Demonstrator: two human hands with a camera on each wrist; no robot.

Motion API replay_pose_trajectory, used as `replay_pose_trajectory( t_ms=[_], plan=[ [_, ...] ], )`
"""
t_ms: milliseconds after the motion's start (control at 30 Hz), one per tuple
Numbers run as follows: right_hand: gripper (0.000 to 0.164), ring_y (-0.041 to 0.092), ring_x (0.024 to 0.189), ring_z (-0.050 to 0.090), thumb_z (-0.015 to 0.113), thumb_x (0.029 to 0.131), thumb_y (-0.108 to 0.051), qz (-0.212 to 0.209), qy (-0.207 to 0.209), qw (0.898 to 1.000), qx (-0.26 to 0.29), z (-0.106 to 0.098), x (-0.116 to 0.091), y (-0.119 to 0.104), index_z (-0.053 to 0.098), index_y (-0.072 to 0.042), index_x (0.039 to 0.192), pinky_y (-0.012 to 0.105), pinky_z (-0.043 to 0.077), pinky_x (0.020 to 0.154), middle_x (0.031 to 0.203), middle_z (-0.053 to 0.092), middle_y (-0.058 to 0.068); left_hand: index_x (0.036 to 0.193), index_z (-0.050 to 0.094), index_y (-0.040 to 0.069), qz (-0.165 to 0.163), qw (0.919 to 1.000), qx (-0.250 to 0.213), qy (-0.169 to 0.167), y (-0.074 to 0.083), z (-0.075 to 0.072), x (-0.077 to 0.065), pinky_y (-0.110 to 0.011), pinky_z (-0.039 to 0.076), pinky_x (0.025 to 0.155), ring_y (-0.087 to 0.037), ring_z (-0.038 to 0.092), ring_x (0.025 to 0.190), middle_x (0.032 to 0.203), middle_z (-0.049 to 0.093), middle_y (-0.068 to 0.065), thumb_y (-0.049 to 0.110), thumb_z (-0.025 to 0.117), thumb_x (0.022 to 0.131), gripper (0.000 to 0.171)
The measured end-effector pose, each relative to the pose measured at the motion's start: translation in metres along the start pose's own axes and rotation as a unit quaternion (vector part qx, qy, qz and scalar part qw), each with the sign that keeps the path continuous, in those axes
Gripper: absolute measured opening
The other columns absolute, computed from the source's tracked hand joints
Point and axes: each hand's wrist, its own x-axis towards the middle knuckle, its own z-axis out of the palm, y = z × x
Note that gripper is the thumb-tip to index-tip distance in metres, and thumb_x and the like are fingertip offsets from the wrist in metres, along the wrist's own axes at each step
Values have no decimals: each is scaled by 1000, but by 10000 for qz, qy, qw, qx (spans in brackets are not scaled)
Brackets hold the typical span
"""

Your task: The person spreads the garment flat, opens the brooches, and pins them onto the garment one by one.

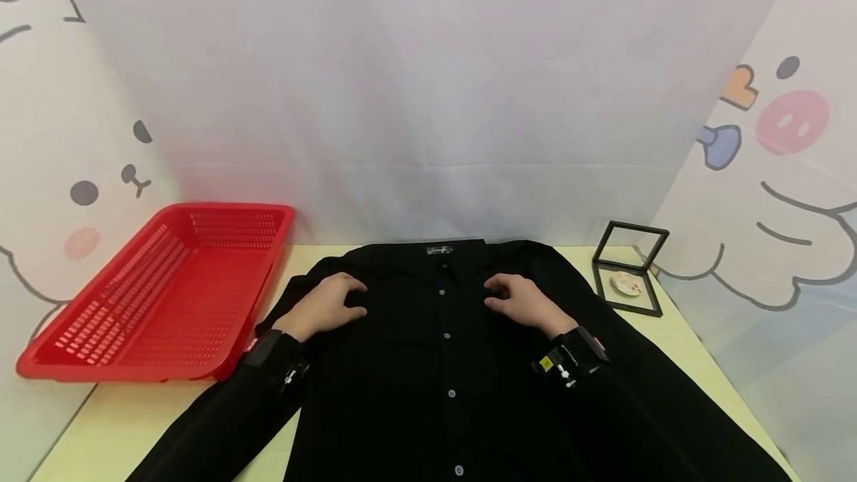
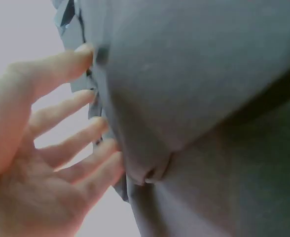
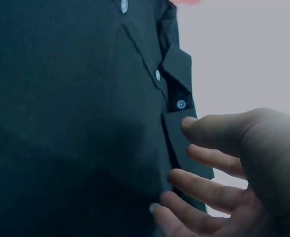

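Note:
A black button-up shirt (image 1: 402, 333) lies spread front up, its collar at the far side and its button placket running down the middle. My left hand (image 1: 326, 306) is over the left chest of the shirt, fingers apart and relaxed. In the left wrist view, the fingertips of the left hand (image 2: 61, 133) are close against the dark cloth (image 2: 184, 74); contact is hard to tell. Over the right chest, my right hand (image 1: 522, 302) has loosely bent fingers and holds nothing. The right wrist view shows the right hand (image 3: 224, 173) beside the collar (image 3: 177, 64) and a small button (image 3: 181, 104).
A red plastic basket (image 1: 181, 318) with slotted walls stands at the left, close beside the shirt. At the back right is a black open frame (image 1: 659, 303) with a small round patterned item (image 1: 626, 284). A pale curtain (image 1: 428, 95) hangs behind the yellowish table (image 1: 703, 363).

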Motion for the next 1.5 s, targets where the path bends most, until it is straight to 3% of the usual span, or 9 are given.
replay_pose_trajectory(
  t_ms=[100,333,500,700,867,1000,1200,1333,1500],
  plan=[
    [38,38,118,61,64,102,-14,-69,62,9990,-448,1,2,-7,59,1,137,50,51,99,135,60,23,133,65,1,-23,9999,26,105,-1,-1,1,-55,44,111,-42,54,131,138,59,-23,20,74,97,42],
    [39,45,129,52,68,100,-13,260,-342,9923,-1161,9,1,-17,61,2,135,52,49,102,142,51,28,138,61,0,-208,9978,253,-584,-2,1,1,-53,46,110,-43,51,135,147,51,-26,22,76,95,51],
    [38,38,118,60,68,100,-13,428,-397,9915,-1164,8,9,-23,61,1,135,47,52,96,136,56,25,139,61,1,-276,9972,187,-668,5,-6,9,-51,49,105,-40,58,126,141,59,-23,21,72,98,47],
    [36,35,110,63,61,104,-12,453,-17,9963,-729,6,31,-21,58,4,136,45,53,93,129,61,26,146,53,2,-411,9964,-66,-736,17,-16,34,-50,47,109,-39,58,128,144,57,-21,21,64,104,48],
    [33,40,114,60,58,105,-9,450,635,9952,-599,5,48,-14,57,5,135,48,52,94,130,60,28,155,42,5,-765,9896,-33,-1214,21,-18,55,-52,41,115,-41,49,139,156,45,-23,24,62,105,57],
    [39,46,130,51,59,104,-4,174,1160,9892,-881,3,60,-9,53,2,142,53,48,104,145,47,32,161,34,9,-763,9869,-94,-1422,16,-14,66,-53,37,119,-41,41,146,164,35,-21,25,60,106,62],
    [50,52,148,32,62,102,-3,-280,836,9868,-1360,1,75,-4,49,-5,150,62,25,123,160,31,33,163,29,10,-623,9864,-180,-1509,8,-5,77,-55,23,126,-44,20,156,171,19,-20,25,55,109,62],
    [40,45,136,47,62,103,-5,-185,859,9845,-1518,5,81,-1,57,-5,142,56,36,117,147,47,29,164,26,11,-589,9877,-282,-1423,8,-3,82,-56,17,128,-46,9,158,173,12,-18,27,55,109,64],
    [22,36,112,57,61,103,-4,-184,1576,9794,-1250,5,82,-2,66,-2,124,48,48,99,125,59,22,166,15,7,-615,9905,-392,-1169,5,-5,88,-65,14,125,-51,-2,156,172,-2,-22,29,56,108,74]
  ],
)
